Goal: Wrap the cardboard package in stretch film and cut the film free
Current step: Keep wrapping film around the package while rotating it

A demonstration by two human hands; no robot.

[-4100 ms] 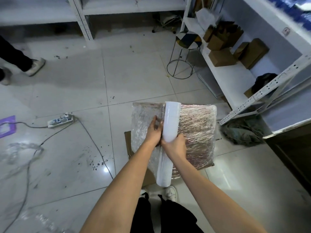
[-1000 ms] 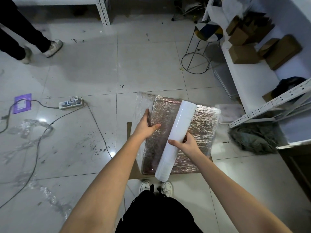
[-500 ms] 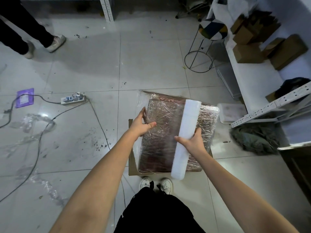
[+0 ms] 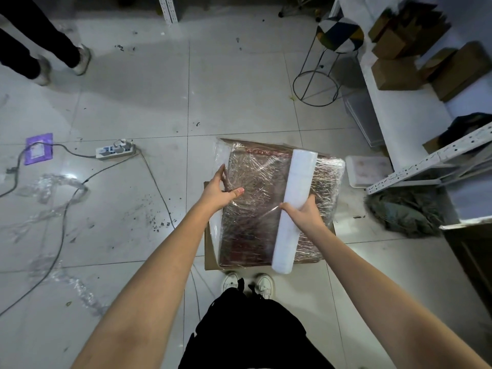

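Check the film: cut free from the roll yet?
Not cut. A taut sheet of film runs from the roll in the right hand onto the package.

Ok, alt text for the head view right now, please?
Left hand steadies the film-covered cardboard package by its left edge while the right hand grips the white stretch film roll lying across it, above a tiled floor.

The cardboard package (image 4: 255, 209) stands before the person's feet, over a flat cardboard sheet (image 4: 210, 258) on the floor. The film roll (image 4: 295, 209) lies across the package's right part. The left hand (image 4: 219, 191) is at its left edge; the right hand (image 4: 303, 215) is on the roll. A power strip (image 4: 115, 150) lies well left; shelving (image 4: 410, 121) stands right.
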